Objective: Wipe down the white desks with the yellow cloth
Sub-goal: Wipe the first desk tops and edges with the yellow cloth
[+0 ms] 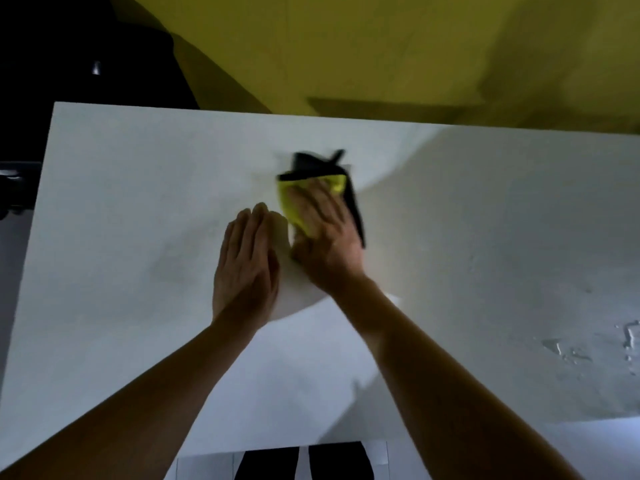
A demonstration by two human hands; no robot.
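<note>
Lying under right hand (325, 233) fingers (313, 206), yellow cloth (292, 199), on desk (138, 202)

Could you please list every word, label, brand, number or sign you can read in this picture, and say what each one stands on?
None: no readable text shows anywhere in this view.
The yellow cloth under the right hand is motion-blurred and shows no label.
The white desk, where the left hand rests flat, bears no print.
The yellow wall behind has no sign.
</note>
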